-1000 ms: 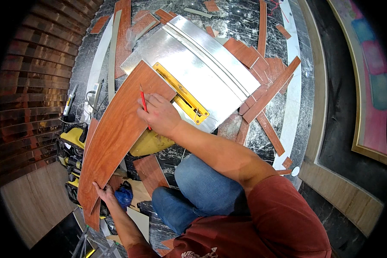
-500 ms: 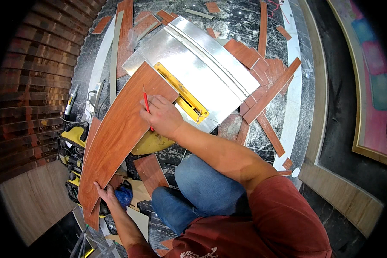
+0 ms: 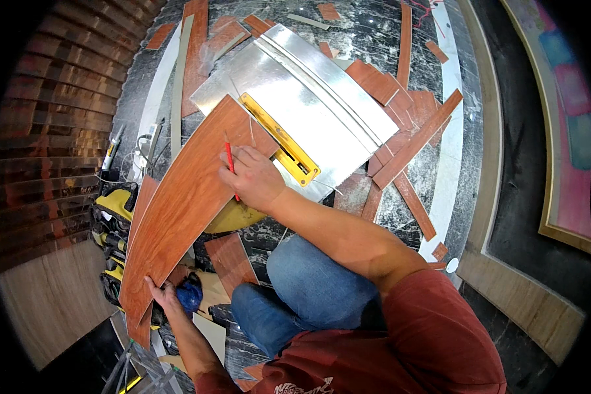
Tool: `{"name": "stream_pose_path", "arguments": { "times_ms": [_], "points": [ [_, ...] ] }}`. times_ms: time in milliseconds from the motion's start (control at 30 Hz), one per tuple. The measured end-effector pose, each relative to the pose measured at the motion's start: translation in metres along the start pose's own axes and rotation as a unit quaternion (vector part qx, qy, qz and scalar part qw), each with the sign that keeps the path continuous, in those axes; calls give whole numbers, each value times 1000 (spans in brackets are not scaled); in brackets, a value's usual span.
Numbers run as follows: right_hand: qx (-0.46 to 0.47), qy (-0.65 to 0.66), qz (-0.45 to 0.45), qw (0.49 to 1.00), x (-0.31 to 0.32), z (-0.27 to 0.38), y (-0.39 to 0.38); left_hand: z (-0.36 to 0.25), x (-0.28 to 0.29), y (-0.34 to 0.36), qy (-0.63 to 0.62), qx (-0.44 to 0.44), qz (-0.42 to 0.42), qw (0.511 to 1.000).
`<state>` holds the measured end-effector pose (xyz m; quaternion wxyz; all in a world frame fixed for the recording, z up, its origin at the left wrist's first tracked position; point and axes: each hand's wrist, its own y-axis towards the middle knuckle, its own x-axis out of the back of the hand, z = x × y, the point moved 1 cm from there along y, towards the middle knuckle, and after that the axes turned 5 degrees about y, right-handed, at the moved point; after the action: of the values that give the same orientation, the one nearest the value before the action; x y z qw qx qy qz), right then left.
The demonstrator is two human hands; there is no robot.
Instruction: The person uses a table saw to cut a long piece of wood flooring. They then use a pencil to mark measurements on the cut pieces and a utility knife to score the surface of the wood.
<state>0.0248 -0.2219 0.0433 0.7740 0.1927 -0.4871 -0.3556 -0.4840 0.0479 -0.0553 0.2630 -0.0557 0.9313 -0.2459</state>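
A long reddish-brown wood-grain plank (image 3: 177, 190) slants across the left half, its far end resting on a silver metal saw table (image 3: 308, 118). My left hand (image 3: 162, 293) grips the plank's near end by its right edge, thumb on top. My right hand (image 3: 253, 177) lies over the far part of the plank, fingers closed round a red pencil (image 3: 230, 164) whose tip end points away from me. Just beyond the plank's end is a yellow slotted insert (image 3: 279, 138) in the metal top. A thin pale line crosses the plank near that end.
Offcuts and planks (image 3: 414, 144) lie piled right of the saw table. Yellow-and-black tools (image 3: 115, 217) stand at the left, near a sealant tube (image 3: 113, 148). A loose plank piece (image 3: 231, 264) and a blue bag (image 3: 190, 293) lie near my knees.
My right hand has shifted slightly right and nearer with the pencil. The thin pale line now shows on the plank's far end. My left hand keeps its grip.
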Motion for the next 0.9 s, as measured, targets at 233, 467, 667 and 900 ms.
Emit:
{"name": "stream_pose_path", "arguments": {
  "times_ms": [233, 467, 667, 900],
  "points": [
    [-1, -4, -2, 1000, -1, -1, -3, 3, 1, 2, -4, 27, 12, 1000],
    [3, 1, -11, 1000, -4, -5, 0, 7, -6, 10, 14, 9, -18, 1000],
    [8, 10, -18, 1000, -8, -4, 6, -7, 1, 17, 13, -5, -21, 1000],
    [5, -8, -10, 1000, -10, -10, 4, 9, -32, -6, 20, -16, -43, 999]
  ]
}}
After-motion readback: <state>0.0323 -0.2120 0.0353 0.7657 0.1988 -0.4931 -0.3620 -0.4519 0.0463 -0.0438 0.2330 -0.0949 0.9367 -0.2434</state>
